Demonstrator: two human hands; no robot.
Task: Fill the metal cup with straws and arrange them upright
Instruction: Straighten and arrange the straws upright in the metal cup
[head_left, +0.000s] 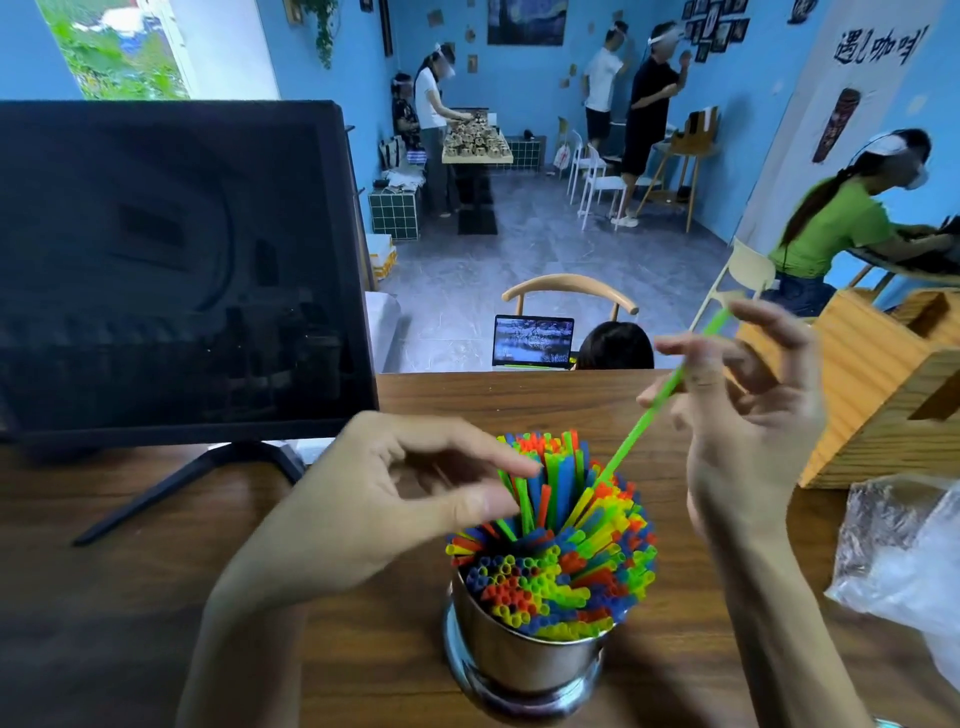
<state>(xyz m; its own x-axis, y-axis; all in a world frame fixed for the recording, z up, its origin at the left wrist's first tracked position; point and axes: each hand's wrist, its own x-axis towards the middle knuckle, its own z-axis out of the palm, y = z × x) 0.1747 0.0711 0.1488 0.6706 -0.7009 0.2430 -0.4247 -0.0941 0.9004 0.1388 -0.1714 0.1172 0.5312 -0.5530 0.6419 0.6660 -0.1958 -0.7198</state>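
I am observing the metal cup (524, 660) standing on the wooden table (130, 597), near its front edge. It is packed with coloured straws (556, 561), their open ends fanning outward above the rim; those at the back are standing taller than those in front.

The right hand (748, 415) is pinching a single green straw (660, 400) between thumb and fingertips, with the remaining fingers spread loosely. That straw is slanting up to the right, and its lower end is sitting among the bundle in the cup.

The left hand (395, 499) is hovering at the left side of the bundle, thumb and forefinger curved toward each other with their tips against the taller straws. I cannot tell whether they are actually gripping any.

A dark monitor (171, 260) on a stand is occupying the left of the table. A wooden block (883, 415) and a clear plastic bag (909, 561) are lying to the right, well apart from the cup.
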